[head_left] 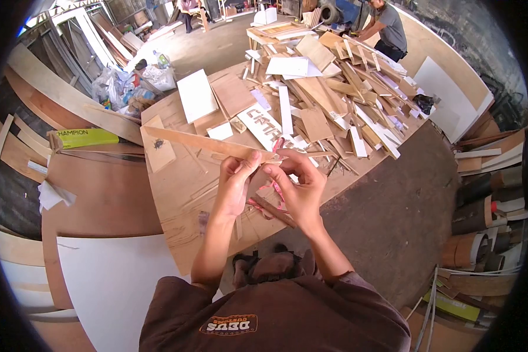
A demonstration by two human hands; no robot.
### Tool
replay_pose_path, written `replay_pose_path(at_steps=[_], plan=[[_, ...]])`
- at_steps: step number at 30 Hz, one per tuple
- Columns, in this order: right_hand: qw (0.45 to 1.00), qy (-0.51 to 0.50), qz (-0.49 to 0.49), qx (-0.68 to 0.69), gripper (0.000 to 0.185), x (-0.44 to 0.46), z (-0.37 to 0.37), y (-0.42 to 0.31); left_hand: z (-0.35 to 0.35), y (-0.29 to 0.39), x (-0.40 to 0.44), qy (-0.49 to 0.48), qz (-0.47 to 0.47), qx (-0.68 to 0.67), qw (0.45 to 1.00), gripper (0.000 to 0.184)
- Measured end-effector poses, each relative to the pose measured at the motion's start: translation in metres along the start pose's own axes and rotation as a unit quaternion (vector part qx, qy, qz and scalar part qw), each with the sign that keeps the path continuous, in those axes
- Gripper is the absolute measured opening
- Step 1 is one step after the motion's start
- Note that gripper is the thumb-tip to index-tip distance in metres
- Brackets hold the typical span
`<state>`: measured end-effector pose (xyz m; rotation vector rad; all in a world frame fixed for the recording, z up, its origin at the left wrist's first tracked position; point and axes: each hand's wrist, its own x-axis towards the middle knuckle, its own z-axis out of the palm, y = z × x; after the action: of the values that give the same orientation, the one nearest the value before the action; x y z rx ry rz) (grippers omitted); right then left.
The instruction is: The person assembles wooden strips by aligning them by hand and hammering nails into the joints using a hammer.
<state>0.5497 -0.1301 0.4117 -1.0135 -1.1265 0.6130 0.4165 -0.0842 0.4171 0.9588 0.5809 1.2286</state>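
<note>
Both my hands are raised over the near part of a plywood table [185, 205]. Between them is a long thin wooden strip [202, 142] that reaches out to the left. My left hand [236, 182] grips the strip near its right end, thumb on top. Close beside it, my right hand [299, 185] pinches at that same end, fingertips together. Whether a small separate piece sits in the right fingertips is too fine to make out. Beneath the hands lie pink strips [277, 196] and a brown wooden stick [274, 211].
A large heap of wood offcuts [334, 88] covers the far side of the table, with a white lettered board [263, 124] at its near edge. Another person [388, 29] stands behind it. Plastic bags [120, 85] are at the left; stacked boards [490, 158] line the right.
</note>
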Motion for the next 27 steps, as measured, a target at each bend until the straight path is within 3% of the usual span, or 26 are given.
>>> replay_pose_path(at_steps=[8, 15, 17, 19, 27], plan=[[0.998, 0.008, -0.001, -0.060, 0.030, -0.006, 0.000, -0.009, 0.001, 0.003, -0.003, -0.020, -0.020, -0.010, 1.000, 0.020], [0.997, 0.010, -0.020, -0.078, 0.031, -0.009, -0.005, -0.014, -0.013, 0.000, 0.000, -0.039, 0.014, 0.101, 0.994, 0.022], [0.989, -0.001, -0.049, -0.142, 0.034, -0.009, -0.008, -0.014, -0.010, 0.002, -0.001, -0.048, 0.016, 0.132, 0.990, 0.023], [0.989, 0.003, -0.051, -0.136, 0.034, -0.010, -0.008, -0.014, 0.000, 0.008, -0.002, -0.064, 0.079, 0.167, 0.981, 0.024], [0.999, -0.001, 0.009, -0.031, 0.031, -0.010, -0.006, -0.010, -0.005, 0.021, 0.000, -0.112, 0.058, 0.191, 0.973, 0.025]])
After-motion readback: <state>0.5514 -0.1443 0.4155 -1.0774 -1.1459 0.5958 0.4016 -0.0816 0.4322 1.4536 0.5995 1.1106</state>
